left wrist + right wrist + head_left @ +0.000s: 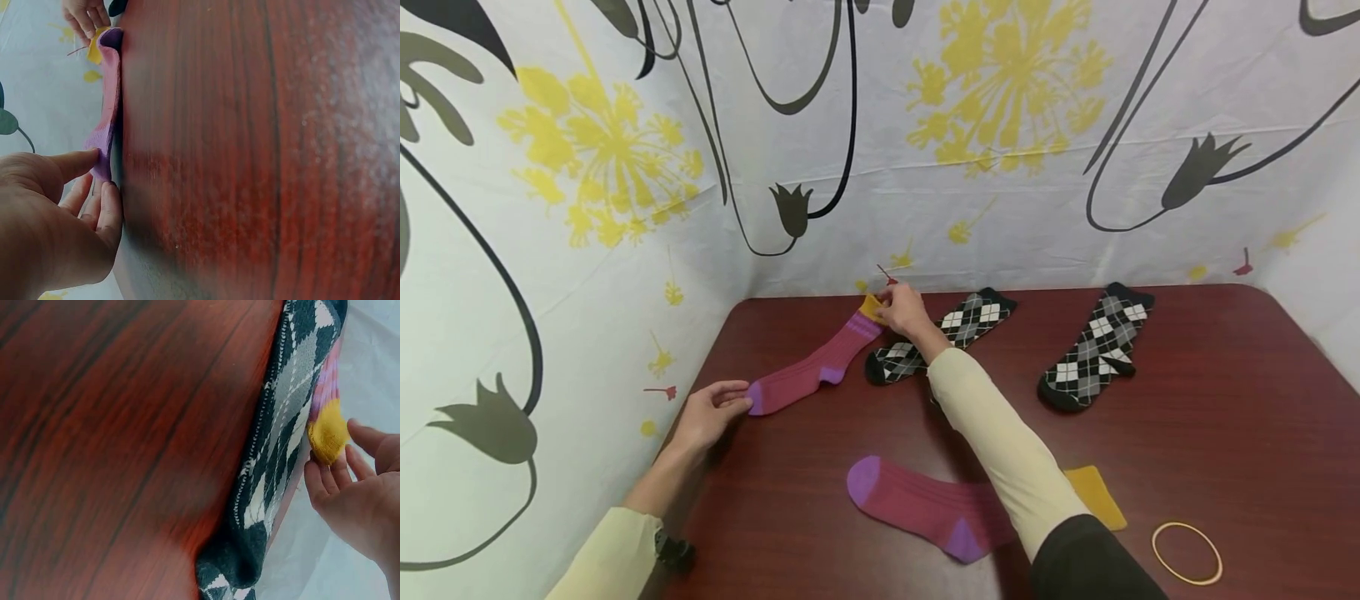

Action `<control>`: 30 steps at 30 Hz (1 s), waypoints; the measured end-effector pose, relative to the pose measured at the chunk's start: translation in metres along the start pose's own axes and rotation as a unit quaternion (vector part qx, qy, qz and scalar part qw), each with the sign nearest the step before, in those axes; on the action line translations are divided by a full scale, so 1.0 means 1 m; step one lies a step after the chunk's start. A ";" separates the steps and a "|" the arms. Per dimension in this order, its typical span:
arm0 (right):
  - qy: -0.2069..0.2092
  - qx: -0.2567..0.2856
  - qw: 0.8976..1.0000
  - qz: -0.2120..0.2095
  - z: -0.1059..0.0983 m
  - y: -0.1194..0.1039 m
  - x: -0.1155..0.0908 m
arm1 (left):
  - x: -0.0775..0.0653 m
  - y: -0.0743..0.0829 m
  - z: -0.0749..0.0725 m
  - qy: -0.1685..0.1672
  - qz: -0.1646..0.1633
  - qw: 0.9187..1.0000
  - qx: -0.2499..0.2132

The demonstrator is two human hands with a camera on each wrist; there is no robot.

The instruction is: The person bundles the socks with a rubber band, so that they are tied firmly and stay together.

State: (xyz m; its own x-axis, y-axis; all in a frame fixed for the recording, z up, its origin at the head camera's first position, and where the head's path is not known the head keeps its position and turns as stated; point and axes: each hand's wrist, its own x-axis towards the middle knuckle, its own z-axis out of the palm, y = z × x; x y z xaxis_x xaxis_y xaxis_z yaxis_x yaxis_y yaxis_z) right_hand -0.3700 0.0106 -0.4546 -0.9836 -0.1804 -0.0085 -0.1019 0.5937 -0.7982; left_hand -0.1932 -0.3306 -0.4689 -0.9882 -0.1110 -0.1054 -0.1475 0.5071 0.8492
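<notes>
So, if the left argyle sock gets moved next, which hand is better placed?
Probably the right hand: it is just beside that argyle sock, while the left hand is farther off, pinching the pink sock by its purple toe. The right would first need to release the yellow cuff.

Pink socks (808,375) (921,504): two; argyle socks (981,317) (1093,350): two — sock total, four. Yellow ring (1176,524): quantity one. Dark wristband (672,552): quantity one. Table (1240,417): quantity one. Bare hands (706,417) (906,310): quantity two — one left, one right.

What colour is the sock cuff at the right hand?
The cuff is yellow, best seen in the right wrist view.
</notes>
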 end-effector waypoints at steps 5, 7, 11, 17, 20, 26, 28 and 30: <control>0.016 0.004 1.000 -0.002 -0.002 -0.001 -0.001 | 0.002 0.000 0.002 0.004 0.002 1.000 0.016; 0.009 0.002 1.000 -0.007 -0.003 -0.001 -0.001 | 0.003 0.000 0.002 0.004 0.003 1.000 0.019; -0.021 0.009 1.000 -0.009 -0.006 -0.004 -0.001 | 0.004 0.002 0.002 -0.002 0.003 1.000 0.001; -0.035 -0.020 0.999 -0.009 -0.012 -0.009 -0.004 | 0.003 0.004 -0.003 -0.008 0.021 1.000 -0.022; -0.035 -0.029 0.999 -0.020 -0.017 -0.013 -0.007 | 0.001 0.007 -0.008 -0.015 0.034 0.999 -0.025; -0.033 0.000 0.999 -0.040 -0.030 -0.018 -0.013 | -0.004 0.015 -0.017 -0.030 0.049 0.998 -0.021; -0.031 0.006 0.999 -0.044 -0.035 -0.019 -0.015 | -0.005 0.018 -0.019 -0.033 0.050 0.998 -0.015; -0.032 0.010 0.998 -0.050 -0.040 -0.020 -0.018 | -0.006 0.019 -0.021 -0.034 0.050 0.998 -0.011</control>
State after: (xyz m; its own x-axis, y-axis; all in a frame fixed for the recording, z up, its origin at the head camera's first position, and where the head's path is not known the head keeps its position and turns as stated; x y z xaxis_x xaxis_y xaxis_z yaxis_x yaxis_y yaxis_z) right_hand -0.3566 0.0332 -0.4146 -0.9570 -0.2883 0.0330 -0.1948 0.5541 -0.8093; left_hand -0.1892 -0.3380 -0.4412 -0.9985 -0.0027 -0.0543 -0.0486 0.4938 0.8682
